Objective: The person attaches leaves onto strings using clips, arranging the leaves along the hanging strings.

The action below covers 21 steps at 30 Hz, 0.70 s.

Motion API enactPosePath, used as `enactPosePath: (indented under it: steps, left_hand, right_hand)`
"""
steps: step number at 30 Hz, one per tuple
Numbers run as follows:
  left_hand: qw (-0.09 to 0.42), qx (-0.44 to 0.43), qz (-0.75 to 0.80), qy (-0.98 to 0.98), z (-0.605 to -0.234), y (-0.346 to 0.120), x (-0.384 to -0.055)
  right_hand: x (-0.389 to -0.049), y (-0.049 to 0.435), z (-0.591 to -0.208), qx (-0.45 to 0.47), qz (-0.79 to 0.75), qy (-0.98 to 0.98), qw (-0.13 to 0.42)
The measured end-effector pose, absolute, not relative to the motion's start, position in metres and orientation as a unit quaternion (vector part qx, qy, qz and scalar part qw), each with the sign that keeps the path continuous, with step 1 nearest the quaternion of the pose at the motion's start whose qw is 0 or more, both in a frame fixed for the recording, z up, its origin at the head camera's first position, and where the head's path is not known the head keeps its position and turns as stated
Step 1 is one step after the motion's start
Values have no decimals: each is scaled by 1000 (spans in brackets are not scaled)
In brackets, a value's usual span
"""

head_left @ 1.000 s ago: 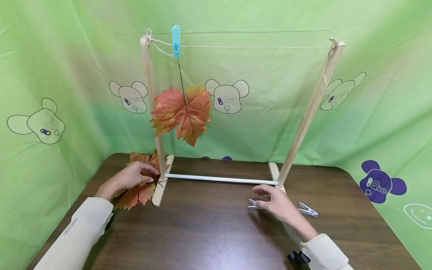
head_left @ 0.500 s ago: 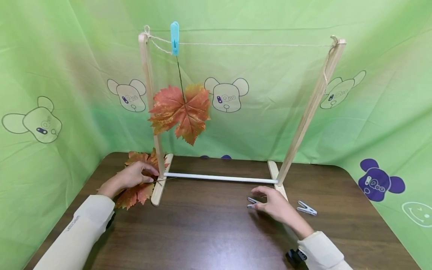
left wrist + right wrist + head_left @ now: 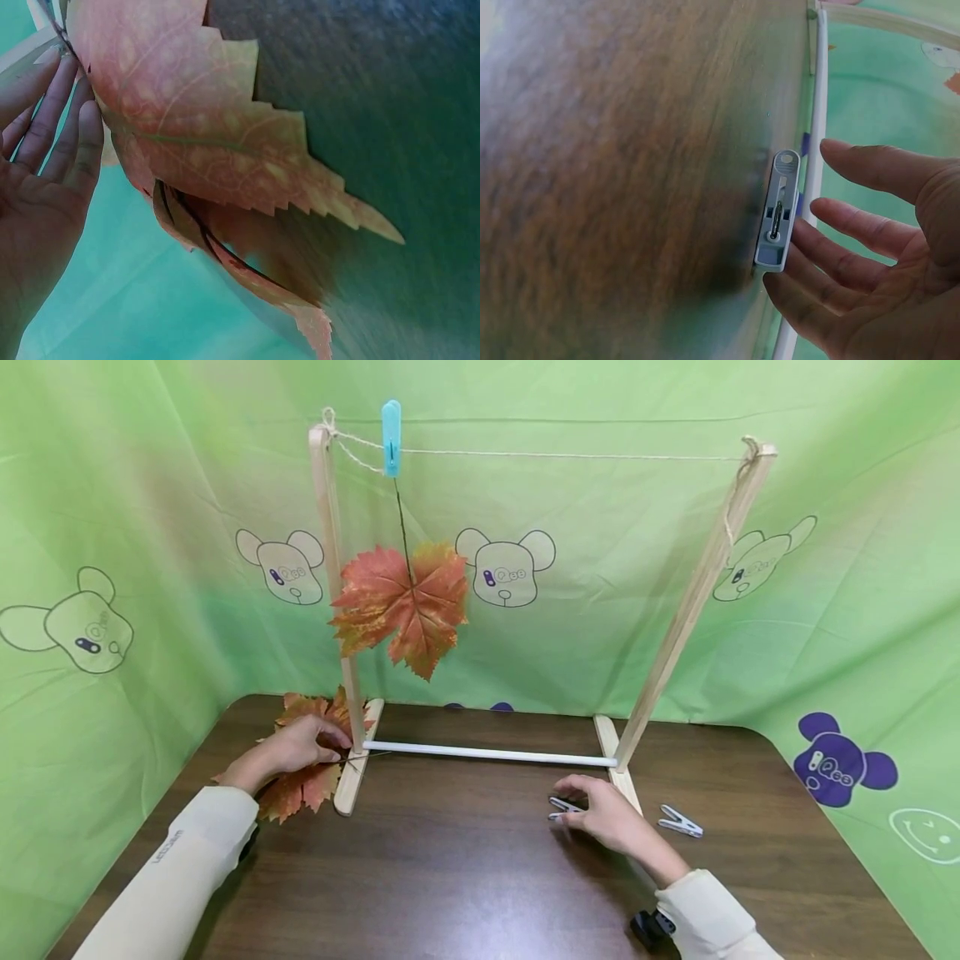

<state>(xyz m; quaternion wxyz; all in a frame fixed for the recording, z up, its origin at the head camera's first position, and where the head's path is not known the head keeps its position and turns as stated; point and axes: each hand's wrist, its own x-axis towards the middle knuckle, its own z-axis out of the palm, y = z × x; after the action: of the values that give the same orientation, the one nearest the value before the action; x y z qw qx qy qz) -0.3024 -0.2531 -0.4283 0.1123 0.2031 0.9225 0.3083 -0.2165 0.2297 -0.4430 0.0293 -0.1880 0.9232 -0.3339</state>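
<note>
My left hand [image 3: 303, 746] is over the orange-red artificial leaves [image 3: 298, 793] at the table's left, a gap between thumb and fingers. In the left wrist view its fairly straight fingertips lie right at the dark leaf stem [image 3: 71, 46]. My right hand [image 3: 607, 814] hovers around a pale blue clothespin [image 3: 564, 807] on the table. In the right wrist view the fingers spread around that clothespin [image 3: 778, 214], the thumb apart from it. Another leaf [image 3: 408, 602] hangs by its stem from a bright blue clothespin [image 3: 391, 439] on the string.
A wooden frame stands on the table, with a left post [image 3: 330, 552], a right post [image 3: 693, 602], a string [image 3: 555, 454] across the top and a white rod [image 3: 487, 753] below. A second pale clothespin [image 3: 681, 821] lies right of my right hand. Green cloth [image 3: 525, 652] surrounds the table.
The view has shifted slightly. Both hands stay nearly in place, the left by the leaf stems and the right by the pale clothespin.
</note>
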Motion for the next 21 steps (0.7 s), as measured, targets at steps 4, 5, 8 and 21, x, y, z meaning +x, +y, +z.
enactPosePath:
  steps: [4,5,8,21]
  left_hand:
    - [115,214,307,920,-431,-252,-306]
    - [115,216,307,920,-431,-253,-307]
    - [114,221,299,921,-433,-253,-310]
    - [111,229,281,925,-429,-249,-312]
  right_hand:
    - [-217,229,-443,-187,-335,923,30]
    - [-217,229,-443,-186,-335,923,30]
    - [-217,229,-444,-185,-333,924,31]
    - [-219,229,-446,-182,-322,929,29]
